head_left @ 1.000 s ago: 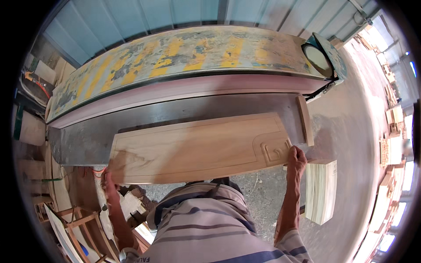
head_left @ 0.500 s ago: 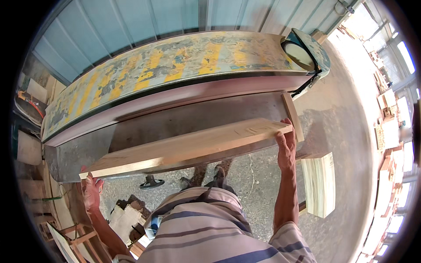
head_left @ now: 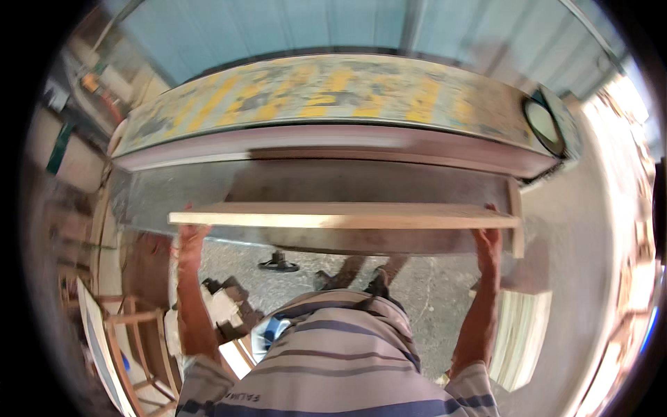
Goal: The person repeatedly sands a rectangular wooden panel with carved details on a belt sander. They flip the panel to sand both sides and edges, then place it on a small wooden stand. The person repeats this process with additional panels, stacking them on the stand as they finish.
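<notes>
Blur softened the yellow-striped belt machine (head_left: 316, 99). In front of it, the grey bench (head_left: 375, 182) was partly covered from view by the wooden panel (head_left: 333, 221), seen nearly edge-on, its broad face barely readable; contact with the bench could not be told. The left hand (head_left: 191, 240) and right hand (head_left: 488, 240) gripped its opposite ends, fingers mostly hidden.

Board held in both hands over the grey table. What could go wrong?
The board could knock the wooden strip: its right end overlaps it in view, though contact can't be told. The left hand or right hand, gripping near the board's ends, might get pinched against the grey table.
</notes>
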`<act>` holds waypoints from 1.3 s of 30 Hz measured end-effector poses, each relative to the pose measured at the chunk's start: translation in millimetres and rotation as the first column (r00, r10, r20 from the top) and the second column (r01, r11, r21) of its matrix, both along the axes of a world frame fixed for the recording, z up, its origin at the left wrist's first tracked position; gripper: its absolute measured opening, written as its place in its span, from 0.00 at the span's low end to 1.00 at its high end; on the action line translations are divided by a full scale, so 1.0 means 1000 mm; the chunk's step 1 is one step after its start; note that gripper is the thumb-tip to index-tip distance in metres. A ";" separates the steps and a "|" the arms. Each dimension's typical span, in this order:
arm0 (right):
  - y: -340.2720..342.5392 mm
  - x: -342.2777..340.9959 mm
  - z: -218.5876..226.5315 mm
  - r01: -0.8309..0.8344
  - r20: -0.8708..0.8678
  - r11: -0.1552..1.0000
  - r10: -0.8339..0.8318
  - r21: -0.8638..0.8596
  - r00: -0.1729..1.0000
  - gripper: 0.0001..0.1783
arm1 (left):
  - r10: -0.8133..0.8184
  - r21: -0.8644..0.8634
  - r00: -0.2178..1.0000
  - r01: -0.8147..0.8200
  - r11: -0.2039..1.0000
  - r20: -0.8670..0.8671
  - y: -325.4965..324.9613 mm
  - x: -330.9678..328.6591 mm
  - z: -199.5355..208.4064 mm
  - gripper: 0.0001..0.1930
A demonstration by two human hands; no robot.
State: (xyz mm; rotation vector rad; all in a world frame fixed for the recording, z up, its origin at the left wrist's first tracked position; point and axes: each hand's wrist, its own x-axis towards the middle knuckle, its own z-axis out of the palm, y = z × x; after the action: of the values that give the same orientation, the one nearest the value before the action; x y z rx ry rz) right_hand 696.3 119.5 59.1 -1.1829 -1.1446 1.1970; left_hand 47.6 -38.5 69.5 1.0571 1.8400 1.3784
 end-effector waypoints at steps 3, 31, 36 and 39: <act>0.001 -0.006 0.006 0.034 0.113 0.999 -0.034 0.007 0.993 0.40 | 0.016 0.101 1.000 -0.016 0.995 -0.001 0.020 0.021 0.005 0.38; 0.006 0.036 -0.038 0.287 0.458 0.958 -0.254 -0.004 0.852 0.33 | 0.160 -0.268 0.851 -0.328 0.906 -0.501 0.019 -0.014 -0.070 0.40; -0.028 0.006 -0.035 0.515 0.232 0.853 -0.520 0.087 0.822 0.23 | 0.225 -0.606 0.950 -0.313 0.731 -0.219 -0.041 0.015 -0.057 0.37; -0.021 -0.015 -0.030 0.568 0.401 0.804 -0.585 0.173 0.705 0.23 | 0.291 -0.575 0.953 -0.191 0.796 0.087 -0.026 0.069 -0.033 0.35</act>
State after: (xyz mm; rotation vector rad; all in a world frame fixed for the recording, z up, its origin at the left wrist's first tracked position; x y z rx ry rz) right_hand 681.5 98.3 29.1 -1.6811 -0.9824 0.4244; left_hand 116.6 -64.5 36.7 0.3925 2.1101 0.9119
